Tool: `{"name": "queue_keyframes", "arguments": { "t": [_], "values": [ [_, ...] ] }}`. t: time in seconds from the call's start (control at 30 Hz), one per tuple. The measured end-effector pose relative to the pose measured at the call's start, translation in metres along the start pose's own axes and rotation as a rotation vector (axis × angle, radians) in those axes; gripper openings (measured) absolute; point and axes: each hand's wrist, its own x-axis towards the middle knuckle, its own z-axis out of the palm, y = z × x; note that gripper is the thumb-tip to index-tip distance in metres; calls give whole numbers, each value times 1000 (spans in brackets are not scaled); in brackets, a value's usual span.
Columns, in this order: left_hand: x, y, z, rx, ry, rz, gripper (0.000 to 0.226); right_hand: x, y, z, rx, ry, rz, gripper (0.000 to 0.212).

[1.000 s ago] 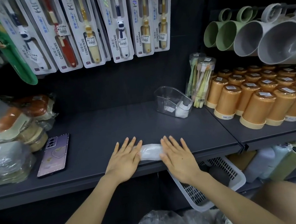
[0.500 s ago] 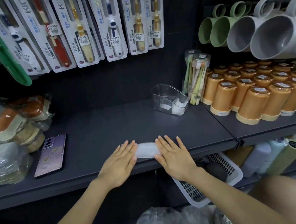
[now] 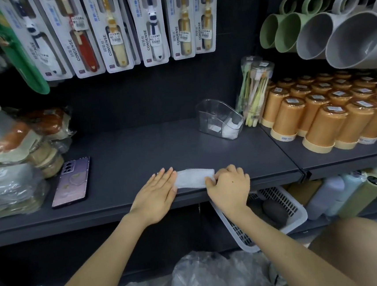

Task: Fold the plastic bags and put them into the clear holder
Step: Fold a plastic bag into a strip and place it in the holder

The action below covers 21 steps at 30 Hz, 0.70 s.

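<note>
A white plastic bag [image 3: 194, 178], folded into a narrow strip, lies near the front edge of the dark shelf [image 3: 126, 153]. My left hand [image 3: 156, 193] lies flat with straight fingers pressing on the strip's left end. My right hand [image 3: 228, 188] has its fingers curled and pinches the strip's right end. The clear holder [image 3: 212, 115] stands further back on the shelf to the right, with folded white bags [image 3: 230, 128] in its right compartment. A heap of loose plastic bags [image 3: 207, 279] sits below, between my arms.
A phone [image 3: 71, 183] lies on the shelf at left beside wrapped packages [image 3: 7, 160]. Orange canisters [image 3: 318, 116] and a toothbrush tube [image 3: 258, 90] stand to the right of the holder. Toothbrush packs [image 3: 112, 30] and mugs [image 3: 345, 33] hang above. A white basket [image 3: 279, 214] sits under the shelf.
My right hand's fingers have curled from flat onto the strip's right end and now pinch it. The left hand stays flat on the left end.
</note>
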Motion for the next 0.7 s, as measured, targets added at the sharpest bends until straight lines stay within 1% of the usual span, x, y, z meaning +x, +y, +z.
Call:
{"name": "queue_keyframes", "arguments": {
  "t": [0.07, 0.13, 0.17, 0.27, 0.3, 0.4, 0.43, 0.5, 0.53, 0.6, 0.63, 0.7],
  "values": [
    [0, 1, 0, -2, 7, -10, 117, 3, -8, 0, 47, -95, 120, 29],
    [-2, 1, 0, -6, 14, -16, 115, 5, -11, 1, 106, -64, 194, 19],
    [-2, 2, 0, -15, 17, -21, 109, 4, -13, 0, 157, -41, 213, 17],
    [-5, 6, -4, -95, 8, -89, 67, 6, -11, -4, 455, -19, 218, 10],
    [-5, 8, -7, -162, 6, -128, 62, 7, -8, -7, 562, -32, 209, 10],
    [-8, 13, -22, -529, 73, -258, 61, 14, -1, -25, 779, -99, 144, 13],
    [-8, 15, -29, -623, 112, -265, 61, 18, 0, -33, 814, -143, 103, 14],
    [-7, 23, -45, -709, 156, -235, 54, 25, -1, -48, 811, -237, -5, 16],
    [-6, 27, -53, -779, 141, -214, 46, 29, -3, -56, 792, -276, -61, 15],
    [-3, 33, -67, -952, 45, -176, 25, 38, -6, -70, 757, -335, -156, 12],
    [-2, 36, -73, -1000, -8, -159, 18, 42, -8, -77, 742, -355, -196, 11],
    [-2, 40, -79, -1042, -70, -141, 15, 49, -13, -89, 710, -380, -256, 12]
  ]
}}
